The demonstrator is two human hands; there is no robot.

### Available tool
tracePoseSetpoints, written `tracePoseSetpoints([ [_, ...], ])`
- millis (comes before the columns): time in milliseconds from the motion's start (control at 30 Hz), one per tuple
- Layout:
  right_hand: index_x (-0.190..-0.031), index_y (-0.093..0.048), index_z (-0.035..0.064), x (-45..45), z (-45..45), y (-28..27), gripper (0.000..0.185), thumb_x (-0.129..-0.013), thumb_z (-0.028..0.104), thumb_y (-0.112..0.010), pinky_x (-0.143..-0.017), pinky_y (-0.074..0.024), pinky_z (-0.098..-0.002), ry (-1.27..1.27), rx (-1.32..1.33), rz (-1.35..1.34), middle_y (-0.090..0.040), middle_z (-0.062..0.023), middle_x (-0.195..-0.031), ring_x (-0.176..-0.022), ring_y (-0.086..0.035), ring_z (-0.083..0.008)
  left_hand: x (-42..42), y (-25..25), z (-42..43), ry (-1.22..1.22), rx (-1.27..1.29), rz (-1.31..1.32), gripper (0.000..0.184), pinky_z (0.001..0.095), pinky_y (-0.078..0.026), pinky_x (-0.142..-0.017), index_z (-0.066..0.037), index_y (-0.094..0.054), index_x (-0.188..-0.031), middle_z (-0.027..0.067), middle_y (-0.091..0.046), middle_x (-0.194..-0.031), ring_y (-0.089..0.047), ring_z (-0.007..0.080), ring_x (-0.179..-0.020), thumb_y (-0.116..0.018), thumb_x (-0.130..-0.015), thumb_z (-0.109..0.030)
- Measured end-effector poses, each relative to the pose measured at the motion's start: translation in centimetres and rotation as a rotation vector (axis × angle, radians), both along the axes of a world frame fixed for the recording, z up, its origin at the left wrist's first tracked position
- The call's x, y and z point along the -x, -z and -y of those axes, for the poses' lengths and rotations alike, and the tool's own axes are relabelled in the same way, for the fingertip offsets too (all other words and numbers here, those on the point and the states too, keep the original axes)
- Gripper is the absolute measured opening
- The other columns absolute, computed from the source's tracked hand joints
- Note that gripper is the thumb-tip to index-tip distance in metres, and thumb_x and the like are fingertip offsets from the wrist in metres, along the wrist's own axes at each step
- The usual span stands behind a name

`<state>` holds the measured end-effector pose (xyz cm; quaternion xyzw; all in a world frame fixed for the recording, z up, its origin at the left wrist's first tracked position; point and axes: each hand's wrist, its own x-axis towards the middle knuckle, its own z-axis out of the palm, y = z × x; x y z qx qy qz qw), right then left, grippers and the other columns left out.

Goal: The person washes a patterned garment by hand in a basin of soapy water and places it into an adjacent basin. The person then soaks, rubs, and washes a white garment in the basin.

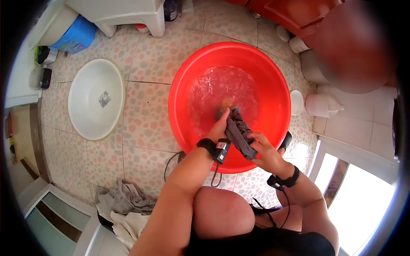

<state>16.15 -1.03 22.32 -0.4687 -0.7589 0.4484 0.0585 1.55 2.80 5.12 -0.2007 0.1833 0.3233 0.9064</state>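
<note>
A wet dark grey cloth (239,133) is bunched up over the big red basin (179,77), which holds shallow sudsy water (222,85). My left hand (220,127) grips the cloth's upper left end, its fingers partly hidden behind the fabric. At the lower right end, my right hand (268,154) holds the cloth between thumb and fingers, close to the basin's near rim. Just beyond my left fingertips is a small blurred yellowish patch (227,102) that I cannot make out.
A white basin (77,100) sits on the tiled floor at left. Grey and cream clothes (124,198) lie in a heap at lower left. A blue bucket (77,36) stands by a white stool (124,13). A small white tub (296,102) is right of the red basin.
</note>
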Motion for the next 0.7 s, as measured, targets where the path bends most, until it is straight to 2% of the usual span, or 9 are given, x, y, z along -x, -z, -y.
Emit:
tracePoseSetpoints([
  [100,-0.089,-0.054,-0.0009,-1.5,-0.7,-0.5,0.028,-0.065,0.002,-0.068,-0.085,-0.0410,-0.0323,0.072,0.074,-0.052,-0.042,-0.0146,-0.116,-0.106,-0.047,-0.0285,-0.7,2.0,0.5,0.164,-0.042,-0.258,0.034,0.0392,-0.050,-0.069,-0.013,-0.056,-0.093,0.0053,-0.061,-0.086,-0.060,0.0200,-0.079,-0.053,-0.083,-0.046],
  [167,-0.092,-0.055,-0.0012,-3.0,-2.2,0.7,0.027,-0.067,0.004,-0.066,-0.087,-0.0403,-0.0324,0.191,0.015,-0.076,-0.044,-0.0115,-0.116,-0.107,-0.046,-0.0248,-0.9,5.1,1.0,0.166,0.304,0.283,0.024,0.0350,-0.048,-0.080,-0.011,-0.053,-0.099,0.0058,-0.058,-0.105,-0.057,0.0198,-0.095,-0.062,-0.079,-0.021],
  [200,-0.096,-0.056,0.0002,-4.6,-3.3,2.3,0.027,-0.072,0.008,-0.064,-0.088,-0.0398,-0.0325,0.409,0.100,-0.200,-0.047,-0.0099,-0.114,-0.106,-0.047,-0.0237,-0.9,4.3,0.8,0.174,0.302,0.281,0.024,0.0350,-0.048,-0.080,-0.011,-0.053,-0.099,0.0058,-0.058,-0.105,-0.057,0.0198,-0.095,-0.062,-0.079,-0.021],
  [267,-0.101,-0.057,0.0016,-6.5,-4.9,6.4,0.027,-0.076,0.011,-0.062,-0.089,-0.0392,-0.0325,0.629,0.175,-0.329,-0.050,-0.0083,-0.112,-0.105,-0.048,-0.0227,-0.6,0.2,-0.3,0.198,-0.223,0.027,0.029,0.0317,-0.046,-0.079,-0.010,-0.053,-0.104,0.0061,-0.056,-0.109,-0.054,0.0189,-0.098,-0.060,-0.080,-0.023],
  [300,-0.106,-0.055,0.0035,-7.1,-5.4,8.9,0.031,-0.081,0.021,-0.058,-0.091,-0.0388,-0.0336,0.824,0.373,-0.623,-0.052,-0.0079,-0.111,-0.106,-0.049,-0.0231,-0.4,-1.4,-0.8,0.205,-0.487,-0.101,0.031,0.0301,-0.045,-0.079,-0.010,-0.053,-0.107,0.0062,-0.056,-0.111,-0.052,0.0184,-0.100,-0.059,-0.080,-0.025],
  [333,-0.112,-0.054,0.0054,-7.5,-5.6,10.7,0.036,-0.086,0.030,-0.054,-0.093,-0.0383,-0.0347,1.008,0.576,-0.921,-0.055,-0.0074,-0.110,-0.106,-0.049,-0.0236,-0.7,-2.3,-1.1,0.211,-0.493,-0.100,0.031,0.0301,-0.045,-0.079,-0.010,-0.053,-0.107,0.0062,-0.056,-0.111,-0.052,0.0184,-0.100,-0.059,-0.080,-0.025],
  [433,-0.118,-0.050,0.0082,-3.8,-4.9,14.3,0.049,-0.088,0.046,-0.044,-0.096,-0.0368,-0.0385,1.080,0.920,-1.280,-0.056,-0.0099,-0.112,-0.107,-0.050,-0.0262,-1.3,-4.7,-1.9,0.160,-0.095,0.136,0.044,0.0345,-0.046,-0.080,-0.012,-0.053,-0.112,0.0065,-0.056,-0.111,-0.053,0.0207,-0.100,-0.049,-0.084,-0.046],
  [500,-0.119,-0.050,0.0078,-2.0,-4.4,15.3,0.052,-0.087,0.049,-0.042,-0.097,-0.0365,-0.0399,1.062,0.872,-1.346,-0.055,-0.0103,-0.115,-0.108,-0.050,-0.0269,-1.1,-6.0,-1.7,0.115,-0.190,0.155,0.053,0.0424,-0.046,-0.079,-0.017,-0.056,-0.109,0.0028,-0.059,-0.106,-0.055,0.0234,-0.095,-0.045,-0.080,-0.060],
  [700,-0.120,-0.049,0.0073,-1.3,-6.1,13.7,0.051,-0.086,0.045,-0.048,-0.094,-0.0399,-0.0396,1.016,0.976,-1.368,-0.055,-0.0105,-0.114,-0.104,-0.053,-0.0261,0.5,-5.7,-2.5,0.209,-0.034,-0.071,0.056,0.0452,-0.047,-0.080,-0.017,-0.052,-0.115,0.0059,-0.058,-0.109,-0.055,0.0227,-0.099,-0.040,-0.082,-0.061],
])
